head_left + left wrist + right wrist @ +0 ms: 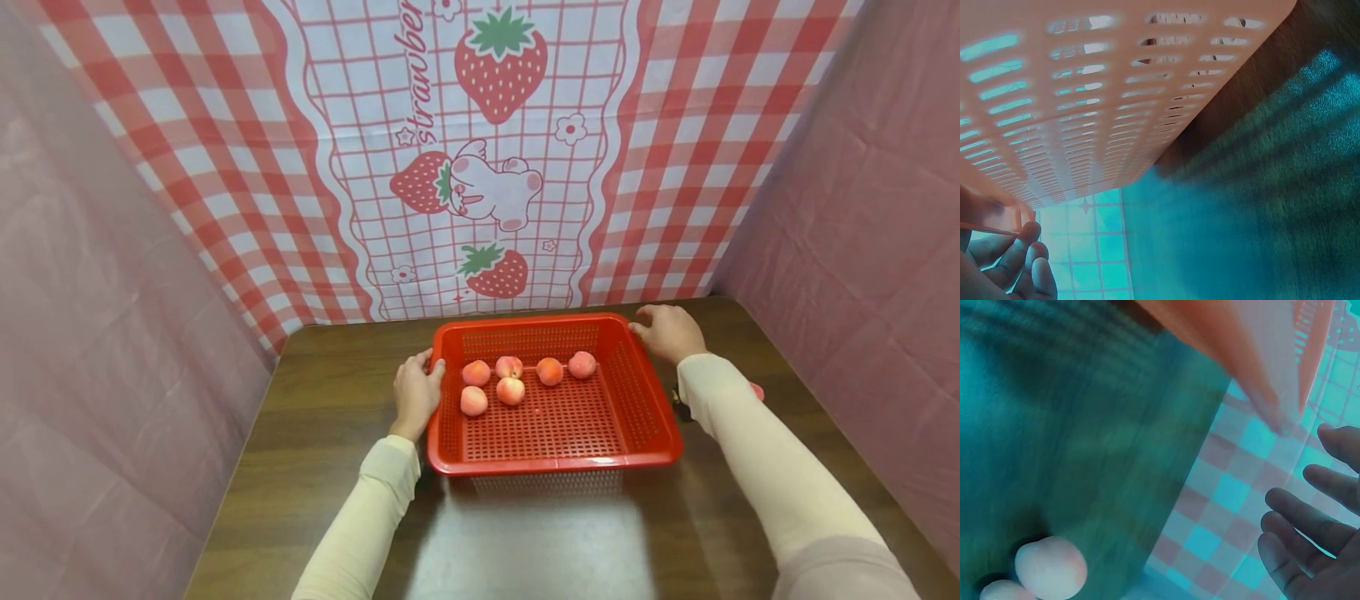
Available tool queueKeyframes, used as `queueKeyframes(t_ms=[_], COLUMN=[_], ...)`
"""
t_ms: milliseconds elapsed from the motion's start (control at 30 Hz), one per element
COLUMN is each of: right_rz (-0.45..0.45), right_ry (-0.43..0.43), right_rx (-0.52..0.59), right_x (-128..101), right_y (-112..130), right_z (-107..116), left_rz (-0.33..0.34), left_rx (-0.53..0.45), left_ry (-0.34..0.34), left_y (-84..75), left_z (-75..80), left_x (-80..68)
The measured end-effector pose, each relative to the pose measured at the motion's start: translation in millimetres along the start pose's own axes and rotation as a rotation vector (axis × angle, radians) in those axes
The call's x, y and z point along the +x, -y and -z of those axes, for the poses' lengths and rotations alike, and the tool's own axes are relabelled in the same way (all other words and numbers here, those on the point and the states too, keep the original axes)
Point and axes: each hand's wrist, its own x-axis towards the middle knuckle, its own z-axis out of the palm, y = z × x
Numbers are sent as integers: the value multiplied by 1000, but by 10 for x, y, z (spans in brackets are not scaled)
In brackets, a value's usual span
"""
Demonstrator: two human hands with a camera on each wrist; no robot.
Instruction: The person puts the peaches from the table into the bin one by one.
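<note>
A red plastic basket (555, 429) with slotted walls holds several peaches (550, 372), grouped toward its far and left parts. At its left side, my left hand (417, 392) grips the rim, thumb over the top edge. Curled fingers (1034, 250) of that hand show beneath the rim in the left wrist view, beside the slotted wall (1085, 100). My right hand (670, 332) is just off the basket's far right corner. In the right wrist view its fingers (1300, 509) are spread, with a gap between them and the basket (1241, 356), and hold nothing.
Two peaches (1051, 567) lie on the wooden table (315, 417), right of the basket; in the head view the right sleeve (750, 450) mostly covers them. A strawberry-print checked cloth (495, 167) hangs behind the table, and pink curtains (862, 208) flank it.
</note>
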Motion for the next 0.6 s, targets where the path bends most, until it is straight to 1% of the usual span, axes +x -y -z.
queueKeyframes(t_ms=[367, 600], right_rz=[-29, -62], right_ry=[-20, -27], right_rx=[-2, -9], right_x=[-50, -95], right_y=[-309, -444], right_z=[-27, 20], left_rz=[-4, 10], left_rx=[-8, 0], left_ry=[-8, -7], left_y=[-6, 2], left_z=[-16, -21], left_x=[-8, 2])
